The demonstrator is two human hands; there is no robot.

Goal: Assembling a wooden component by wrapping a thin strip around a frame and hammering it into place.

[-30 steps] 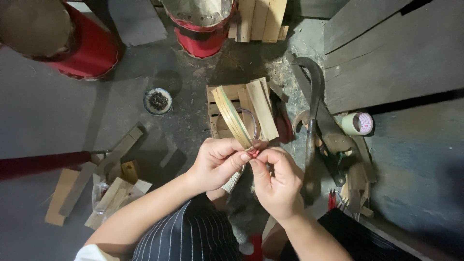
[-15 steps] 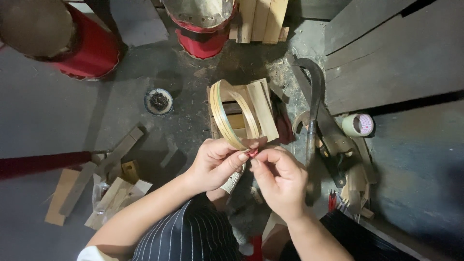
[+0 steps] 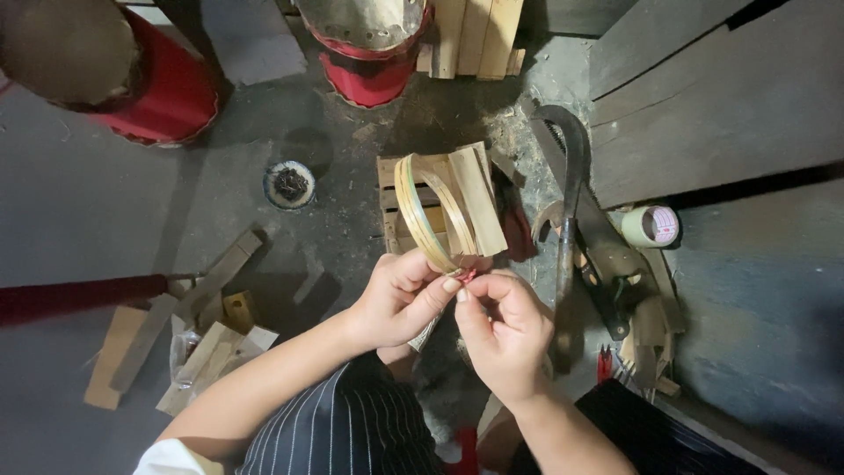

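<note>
the left hand (image 3: 400, 299) and right hand (image 3: 501, 330) are pinched together on a small red bit (image 3: 467, 275) at the bottom of a bent bamboo strip hoop (image 3: 426, 211). the hoop stands up just above the hands, over a little wooden stool (image 3: 391, 207). to the right lies a curved saw (image 3: 570, 158), then a tape roll (image 3: 652, 226). far up are red drums (image 3: 369, 48).

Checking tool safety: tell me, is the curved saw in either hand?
No, the curved saw lies on the floor, apart from the left hand and right hand, which pinch a bamboo strip loop.
</note>
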